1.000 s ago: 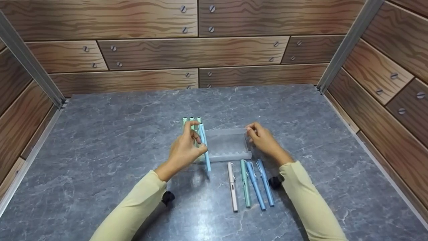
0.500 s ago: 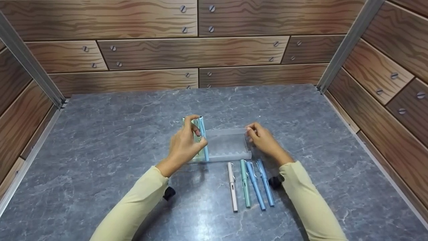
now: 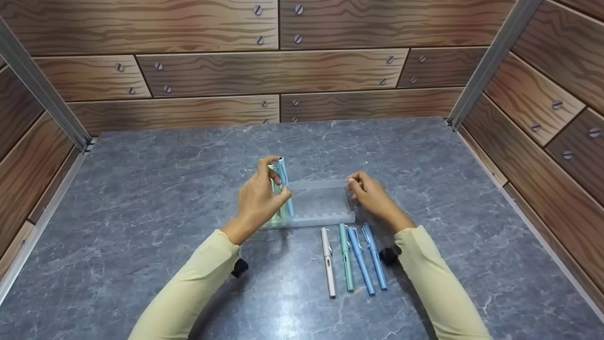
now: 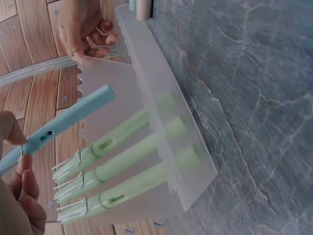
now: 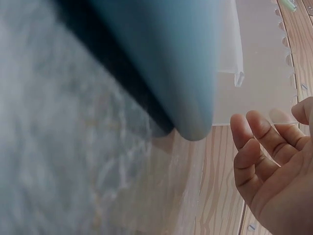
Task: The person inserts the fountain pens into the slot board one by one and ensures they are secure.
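My left hand (image 3: 258, 196) pinches a light blue pen (image 3: 283, 171) between thumb and fingers, over the left part of a clear, notched pen tray (image 3: 321, 221). In the left wrist view this pen (image 4: 73, 116) slants above the tray floor, its lower end short of the front ledge. Beside it, three light green pens (image 4: 129, 159) with metal clips lie parallel in the tray. The right hand (image 3: 373, 198) grips the tray's right edge, thumb on top; in the right wrist view its fingers (image 5: 266, 142) curl at that edge.
In front of the tray lie a pale pink pen (image 3: 328, 262), a teal green pen (image 3: 346, 259) and two blue pens (image 3: 362, 262), near the right forearm. The grey marbled table (image 3: 165, 189) is bounded by wood-patterned walls (image 3: 273, 73).
The left hand has carried the light blue pen away from me, from in front of the tray to over it, beside the green pens. The right hand has stayed at the tray's edge.
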The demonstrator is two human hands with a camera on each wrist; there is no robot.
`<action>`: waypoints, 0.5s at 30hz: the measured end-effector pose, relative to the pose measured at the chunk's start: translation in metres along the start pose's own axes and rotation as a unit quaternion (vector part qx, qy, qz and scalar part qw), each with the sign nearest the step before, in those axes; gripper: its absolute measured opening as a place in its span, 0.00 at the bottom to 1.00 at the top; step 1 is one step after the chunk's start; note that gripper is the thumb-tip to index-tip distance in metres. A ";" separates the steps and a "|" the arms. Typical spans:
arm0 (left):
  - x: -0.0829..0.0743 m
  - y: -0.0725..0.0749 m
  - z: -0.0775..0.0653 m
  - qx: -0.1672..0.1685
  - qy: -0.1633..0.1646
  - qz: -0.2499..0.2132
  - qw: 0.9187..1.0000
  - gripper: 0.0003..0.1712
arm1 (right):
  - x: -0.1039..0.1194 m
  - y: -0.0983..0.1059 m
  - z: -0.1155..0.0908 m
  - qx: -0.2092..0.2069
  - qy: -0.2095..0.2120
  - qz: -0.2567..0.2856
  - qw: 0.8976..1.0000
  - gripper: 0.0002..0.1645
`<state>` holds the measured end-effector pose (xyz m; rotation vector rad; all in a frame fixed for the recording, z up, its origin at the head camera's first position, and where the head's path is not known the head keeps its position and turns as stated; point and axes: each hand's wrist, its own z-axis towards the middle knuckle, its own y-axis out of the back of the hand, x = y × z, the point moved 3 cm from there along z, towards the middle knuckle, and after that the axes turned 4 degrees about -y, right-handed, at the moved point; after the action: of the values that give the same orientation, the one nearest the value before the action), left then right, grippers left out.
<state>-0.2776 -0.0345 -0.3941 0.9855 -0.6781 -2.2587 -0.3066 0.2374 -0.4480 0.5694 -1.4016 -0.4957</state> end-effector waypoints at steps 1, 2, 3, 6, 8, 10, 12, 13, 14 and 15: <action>0.000 0.000 0.000 -0.003 -0.003 0.003 1.000 0.33 | 0.000 0.000 0.000 -0.001 -0.001 0.002 1.000 0.15; 0.000 -0.001 0.000 -0.007 -0.006 0.006 1.000 0.33 | 0.000 0.000 0.000 -0.001 0.000 0.004 1.000 0.15; 0.001 -0.001 0.000 -0.010 -0.008 0.009 1.000 0.33 | 0.000 0.000 0.000 -0.001 0.000 0.005 1.000 0.15; 0.001 -0.002 0.001 -0.021 -0.012 0.014 1.000 0.32 | 0.001 0.000 0.000 -0.002 0.000 0.009 1.000 0.15; 0.002 -0.003 0.001 -0.026 -0.010 0.015 0.999 0.32 | 0.001 0.000 0.000 -0.002 0.000 0.010 1.000 0.15; 0.002 -0.004 0.002 -0.027 -0.009 0.017 0.999 0.32 | 0.001 0.000 0.000 -0.004 0.000 0.010 1.000 0.15; 0.003 -0.004 0.002 -0.025 -0.009 0.018 0.999 0.32 | 0.000 0.000 0.001 -0.005 0.002 0.009 1.000 0.15; 0.003 -0.005 0.002 -0.023 -0.009 0.019 1.000 0.32 | 0.000 0.000 0.001 -0.005 0.004 0.007 1.000 0.15; 0.003 -0.005 0.002 -0.021 -0.010 0.020 1.000 0.32 | 0.000 0.000 0.001 -0.005 0.004 0.007 1.000 0.15; 0.003 -0.006 0.002 -0.020 -0.010 0.022 1.000 0.32 | 0.000 0.000 0.000 -0.004 0.005 0.007 1.000 0.15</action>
<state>-0.2828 -0.0321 -0.3983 0.9218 -0.6555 -2.2375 -0.3071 0.2373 -0.4483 0.5547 -1.3937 -0.4864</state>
